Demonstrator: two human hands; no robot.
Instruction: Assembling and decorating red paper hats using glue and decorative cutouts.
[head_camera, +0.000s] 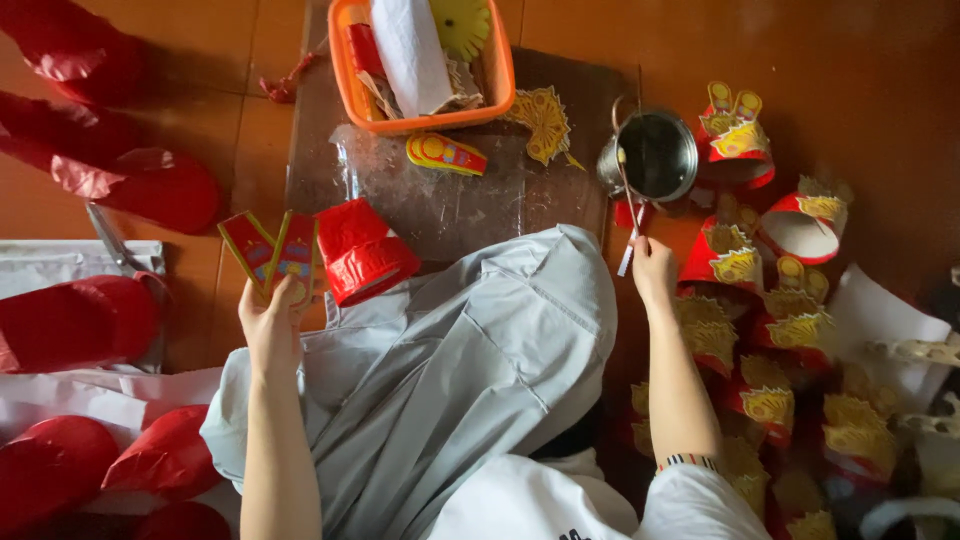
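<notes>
Leftmost, glossy red foil-covered rounded shapes (70, 320) lie scattered over white paper and the orange-brown floor, and a pair of grey metal scissors (108, 238) rests near them. Just right of these, the left hand (270, 325) is raised and pinches two flat red cardboard pieces with yellow edging (270, 250), fanned upward between fingers and thumb. Touching those pieces on their right sits a crumpled red foil cup-shaped form (362, 250), resting at the upper edge of the pale grey cloth (450, 370) that drapes the person's lap. Beyond it lies a dark worn board covered with clear plastic (450, 195), bearing a small yellow and red printed cutout (445, 153) and, at its far end, an orange plastic basket (497, 70) filled with rolled white paper and scraps. Further right stands a round metal tin with a wire handle (655, 155). The right hand (652, 270) is closed around a thin stick with a white tip (630, 235), which reaches up to the tin's rim. Rightmost, many finished red paper crowns with gold ornaments (770, 270) are heaped on the floor.
</notes>
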